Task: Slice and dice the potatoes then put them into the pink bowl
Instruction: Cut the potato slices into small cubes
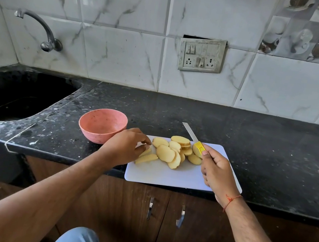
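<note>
Cupboard doors (pixel 160 215): brown wood with metal handles, nearest the viewer, under the counter edge.
Right hand (pixel 216 171): fingers curled round the yellow handle of a knife (pixel 194 137), held over the right part of the board; blade points up and away, past the board's far edge.
Left hand (pixel 125 146): fingers bent, tips pinching or touching a potato strip at the board's left end; which of the two is hard to tell from this angle.
Cutting board (pixel 166 176): white, lying flat at the front edge of the counter.
Potato slices (pixel 172 150): pale yellow rounds, overlapping in a loose heap on the far half of the board, between the two hands.
Potato strips (pixel 146 158): a couple of long pieces, left of the heap, by the left fingers.
Pink bowl (pixel 102 125): upright on the counter, just left of the board, behind the left hand.
Counter (pixel 256 136): black speckled stone.
Sink (pixel 12 93): dark basin sunk at far left.
Tap (pixel 43 31): on the tiled wall above the sink.
Switch panel (pixel 201 54): on the wall behind the board.
</note>
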`<state>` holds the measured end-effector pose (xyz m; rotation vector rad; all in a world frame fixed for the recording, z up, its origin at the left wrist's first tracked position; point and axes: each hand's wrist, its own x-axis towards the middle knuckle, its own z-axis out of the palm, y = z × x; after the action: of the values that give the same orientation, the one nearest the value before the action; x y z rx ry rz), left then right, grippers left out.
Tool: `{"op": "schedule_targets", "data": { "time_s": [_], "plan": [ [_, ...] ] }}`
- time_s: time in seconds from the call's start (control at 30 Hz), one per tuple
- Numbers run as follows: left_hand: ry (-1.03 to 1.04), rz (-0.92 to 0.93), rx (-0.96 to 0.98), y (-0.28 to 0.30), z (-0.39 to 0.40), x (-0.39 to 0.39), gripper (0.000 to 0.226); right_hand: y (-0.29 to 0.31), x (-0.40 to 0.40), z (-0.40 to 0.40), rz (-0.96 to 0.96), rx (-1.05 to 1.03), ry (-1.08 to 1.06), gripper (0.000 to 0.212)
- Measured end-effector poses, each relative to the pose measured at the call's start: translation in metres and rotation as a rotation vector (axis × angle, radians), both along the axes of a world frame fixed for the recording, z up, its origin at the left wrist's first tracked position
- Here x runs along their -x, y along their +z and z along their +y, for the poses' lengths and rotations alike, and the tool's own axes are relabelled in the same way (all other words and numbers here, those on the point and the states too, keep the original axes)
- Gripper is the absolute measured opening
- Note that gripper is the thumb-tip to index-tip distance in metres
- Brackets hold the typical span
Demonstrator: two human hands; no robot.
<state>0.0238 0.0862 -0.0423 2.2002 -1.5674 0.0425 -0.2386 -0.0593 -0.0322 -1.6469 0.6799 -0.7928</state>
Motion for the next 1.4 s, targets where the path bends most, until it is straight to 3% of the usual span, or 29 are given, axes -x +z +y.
{"op": "schedule_targets", "data": {
  "time_s": [0.3,0.6,0.87,1.4],
  "plan": [
    [-0.14,-0.079,-0.225,0.008,0.01,0.005,0.044,-0.003,-0.001,-0.003,-0.016,-0.025,0.005,0.054],
    [-0.055,0.141,-0.238,0.025,-0.004,0.013,0.021,0.0,0.001,-0.001,-0.017,-0.01,0.006,0.058],
    [-0.053,0.209,-0.283,0.028,-0.001,0.007,0.02,-0.004,-0.001,-0.004,-0.033,-0.018,0.005,0.054],
    [0.017,0.021,-0.235,0.021,-0.005,0.026,0.019,-0.003,0.0,-0.002,-0.021,-0.004,-0.006,0.054]
  ]
}}
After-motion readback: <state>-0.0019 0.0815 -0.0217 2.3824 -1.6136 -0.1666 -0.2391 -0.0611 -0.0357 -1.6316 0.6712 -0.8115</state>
